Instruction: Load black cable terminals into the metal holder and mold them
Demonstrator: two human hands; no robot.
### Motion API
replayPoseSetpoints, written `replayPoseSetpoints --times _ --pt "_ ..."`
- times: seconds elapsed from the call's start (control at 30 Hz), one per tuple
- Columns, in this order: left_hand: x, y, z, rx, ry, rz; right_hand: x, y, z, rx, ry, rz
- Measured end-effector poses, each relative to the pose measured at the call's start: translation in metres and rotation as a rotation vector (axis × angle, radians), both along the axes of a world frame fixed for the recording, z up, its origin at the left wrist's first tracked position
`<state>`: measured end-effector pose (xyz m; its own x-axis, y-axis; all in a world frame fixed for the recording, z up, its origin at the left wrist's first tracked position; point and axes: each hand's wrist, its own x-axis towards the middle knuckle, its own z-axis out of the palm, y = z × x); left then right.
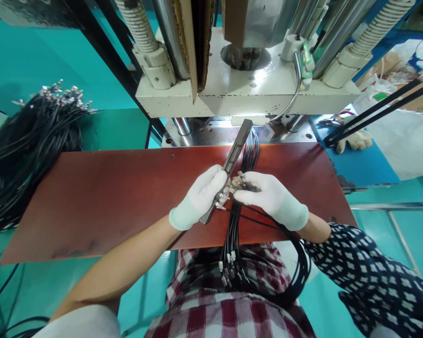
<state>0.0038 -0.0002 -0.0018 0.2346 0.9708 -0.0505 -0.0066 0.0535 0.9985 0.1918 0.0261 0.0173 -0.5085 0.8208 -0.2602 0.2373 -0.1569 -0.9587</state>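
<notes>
Head view shows your left hand (199,197), gloved in white, wrapped around the lower part of a long dark bar (233,159), fingers curled together about it, with the bar running up and away from your fingertips toward the press (246,89) beyond. Its lower end sticks out below your palm. Your right hand (271,197), also gloved, sits just beside the left, its fingers pressed together and pinching the metal terminals (238,182) at the ends of the black wires (248,150), right against the bar. Thumb and forefinger of both hands nearly meet at that spot. From your right fingertips the wires run two ways: one bundle goes up alongside the bar toward the press, and the rest drops below your wrists, over the edge of the red-brown board (109,197), and loops in your lap on the checked cloth (218,310). More terminals show on the loose ends hanging there. Well off to the left of your left hand lies a big heap of wires (24,145). Far right of your right hand, a spare glove (354,140) lies on the blue surface.
</notes>
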Motion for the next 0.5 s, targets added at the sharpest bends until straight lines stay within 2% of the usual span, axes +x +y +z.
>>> replayPoseSetpoints --times 0.1,0.37,0.5 --pt "-0.0003 0.0007 -0.002 0.007 0.006 -0.007 0.0004 0.0001 -0.0001 0.047 -0.074 0.02" --pt "-0.0001 -0.0001 0.0007 0.025 0.007 -0.045 0.0019 0.0075 0.0 -0.024 -0.103 0.118" --pt "-0.0001 -0.0002 0.0005 0.012 -0.007 -0.039 0.0036 0.006 -0.0023 0.044 -0.097 0.111"
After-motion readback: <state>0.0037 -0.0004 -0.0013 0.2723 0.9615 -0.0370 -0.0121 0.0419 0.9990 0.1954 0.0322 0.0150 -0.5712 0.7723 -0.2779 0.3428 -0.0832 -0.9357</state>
